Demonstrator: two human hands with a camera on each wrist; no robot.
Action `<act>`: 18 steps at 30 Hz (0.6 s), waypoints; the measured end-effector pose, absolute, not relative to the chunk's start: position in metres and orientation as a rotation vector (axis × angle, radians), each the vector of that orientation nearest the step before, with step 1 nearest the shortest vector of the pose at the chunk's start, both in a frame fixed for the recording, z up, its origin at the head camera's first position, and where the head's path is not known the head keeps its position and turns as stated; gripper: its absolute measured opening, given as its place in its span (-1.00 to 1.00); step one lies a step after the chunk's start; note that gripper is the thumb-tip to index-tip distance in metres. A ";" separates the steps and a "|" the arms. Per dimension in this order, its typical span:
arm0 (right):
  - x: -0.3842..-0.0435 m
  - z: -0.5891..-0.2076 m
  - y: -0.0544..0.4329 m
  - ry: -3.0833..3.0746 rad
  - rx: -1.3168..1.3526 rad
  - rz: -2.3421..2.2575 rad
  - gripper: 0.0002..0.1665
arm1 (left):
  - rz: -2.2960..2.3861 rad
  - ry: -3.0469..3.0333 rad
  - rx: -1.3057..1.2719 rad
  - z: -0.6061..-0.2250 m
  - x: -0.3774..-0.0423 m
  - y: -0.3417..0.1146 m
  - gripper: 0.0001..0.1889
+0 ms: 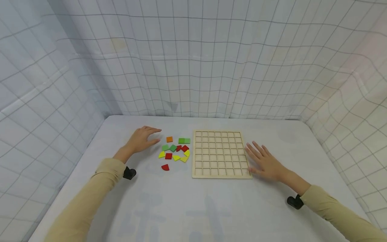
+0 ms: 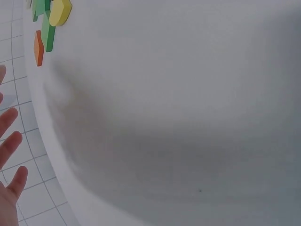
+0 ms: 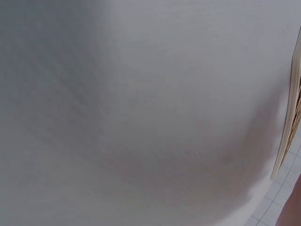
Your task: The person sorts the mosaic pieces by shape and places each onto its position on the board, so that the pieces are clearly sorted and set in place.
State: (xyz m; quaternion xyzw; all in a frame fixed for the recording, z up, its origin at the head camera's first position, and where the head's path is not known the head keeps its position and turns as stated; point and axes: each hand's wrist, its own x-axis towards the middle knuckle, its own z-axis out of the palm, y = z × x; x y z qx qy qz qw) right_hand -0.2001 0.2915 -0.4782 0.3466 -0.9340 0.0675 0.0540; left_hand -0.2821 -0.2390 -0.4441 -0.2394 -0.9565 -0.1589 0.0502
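Left of the wooden grid board lies a loose group of small flat pieces. Among them are an orange square, green squares, red squares, a red quarter-circle and yellow pieces. My left hand hovers just left of the orange square, fingers extended and thumb apart, holding nothing. Spread fingers mark my right hand, whose fingertips reach the board's right edge. In the left wrist view, the orange piece appears beyond the fingers. The right wrist view catches only the board's side.
A white table carries everything. White grid-patterned curtains hang behind it and along both sides. A black wrist camera sits under the left cuff, another black wrist camera under the right.
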 end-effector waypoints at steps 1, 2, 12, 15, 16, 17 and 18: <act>-0.199 -0.478 0.291 -2.836 1.066 0.214 -0.02 | -0.509 -2.903 -0.729 -0.445 -0.283 -0.237 -0.51; -0.199 -0.478 0.290 -2.834 1.080 0.223 -0.02 | -0.531 -2.896 -0.727 -0.446 -0.284 -0.236 -0.52; -0.195 -0.481 0.289 -2.851 1.171 0.221 -0.03 | -0.768 -2.998 -0.604 -0.457 -0.294 -0.221 -0.52; -0.198 -0.482 0.290 -2.868 1.178 0.224 -0.04 | -0.821 -3.013 -0.597 -0.459 -0.299 -0.217 -0.53; -0.198 -0.482 0.290 -2.882 1.176 0.229 -0.04 | -0.834 -3.016 -0.603 -0.460 -0.301 -0.216 -0.54; -0.199 -0.483 0.291 -2.902 1.174 0.234 -0.03 | -0.846 -3.016 -0.614 -0.460 -0.302 -0.215 -0.55; -0.199 -0.483 0.291 -2.925 1.169 0.249 -0.03 | -0.860 -3.017 -0.619 -0.461 -0.304 -0.214 -0.55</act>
